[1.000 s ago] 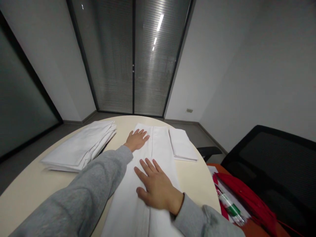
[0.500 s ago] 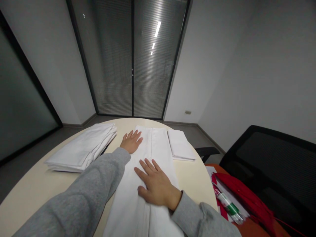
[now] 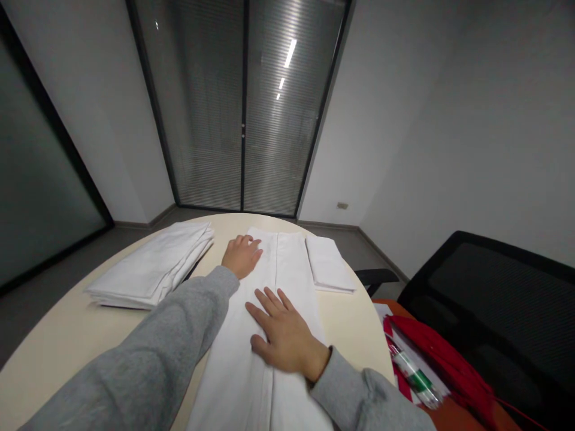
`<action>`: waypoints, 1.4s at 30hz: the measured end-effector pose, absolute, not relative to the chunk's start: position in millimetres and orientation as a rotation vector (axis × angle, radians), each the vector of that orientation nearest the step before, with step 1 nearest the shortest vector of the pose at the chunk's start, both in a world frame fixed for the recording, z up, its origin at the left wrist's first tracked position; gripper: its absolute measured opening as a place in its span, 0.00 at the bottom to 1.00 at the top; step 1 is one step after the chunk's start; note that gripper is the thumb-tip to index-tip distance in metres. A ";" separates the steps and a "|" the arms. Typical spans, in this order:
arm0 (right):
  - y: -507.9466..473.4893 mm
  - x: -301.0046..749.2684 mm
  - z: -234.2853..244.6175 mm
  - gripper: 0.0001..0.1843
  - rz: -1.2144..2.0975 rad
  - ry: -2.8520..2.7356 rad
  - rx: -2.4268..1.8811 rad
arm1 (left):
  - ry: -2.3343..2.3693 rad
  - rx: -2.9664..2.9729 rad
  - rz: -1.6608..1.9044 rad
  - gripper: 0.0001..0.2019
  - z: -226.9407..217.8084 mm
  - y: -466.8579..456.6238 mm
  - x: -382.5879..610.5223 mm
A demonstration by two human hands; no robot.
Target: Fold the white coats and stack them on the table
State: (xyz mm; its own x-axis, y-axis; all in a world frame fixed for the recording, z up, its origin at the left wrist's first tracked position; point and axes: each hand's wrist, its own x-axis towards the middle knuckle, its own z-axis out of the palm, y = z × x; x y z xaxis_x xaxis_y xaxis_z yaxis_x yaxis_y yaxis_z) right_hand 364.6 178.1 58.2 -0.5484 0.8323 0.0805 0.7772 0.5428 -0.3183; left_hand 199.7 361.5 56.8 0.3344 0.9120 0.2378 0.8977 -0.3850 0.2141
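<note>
A long white cloth lies folded lengthwise down the table, its two sides meeting along a middle line. On its upper left part rests my left hand, fingers bent and thumb apart from them; no cloth is visibly pinched. My right hand lies flat with spread fingers across the middle line, closer to me. The near end of the cloth runs out of view at the bottom.
A stack of folded white cloth sits at the left of the round table. A smaller folded white cloth lies at the right. Beside the table, a black-backed chair holds a red fabric item and a clear bottle.
The fingers of my left hand have bent from flat and spread to curled, at nearly the same place. My right hand stays put, and the cloth looks unchanged.
</note>
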 end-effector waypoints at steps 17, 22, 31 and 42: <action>214.7 399.4 72.9 0.11 0.513 -1.745 -1.421 | 1.675 2.437 0.223 0.30 78.3 354.5 227.6; 226.1 398.0 66.9 0.15 0.539 -1.788 -1.433 | 1.708 2.418 0.135 0.39 66.7 350.4 240.4; 228.5 407.3 74.9 0.18 0.521 -1.937 -1.471 | 1.294 2.399 0.292 0.35 96.7 369.5 215.9; 340.9 378.9 113.9 0.19 0.633 -2.348 -1.316 | 1.082 2.049 0.316 0.12 146.0 380.6 163.5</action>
State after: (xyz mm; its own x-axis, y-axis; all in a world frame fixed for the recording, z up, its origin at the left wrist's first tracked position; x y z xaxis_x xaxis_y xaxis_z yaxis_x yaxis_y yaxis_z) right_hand 378.9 340.9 113.9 -0.4929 0.8641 0.1022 0.6957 0.4619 -0.5502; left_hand 163.5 380.6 146.0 0.6063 0.7842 -0.1321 0.5895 -0.3317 0.7365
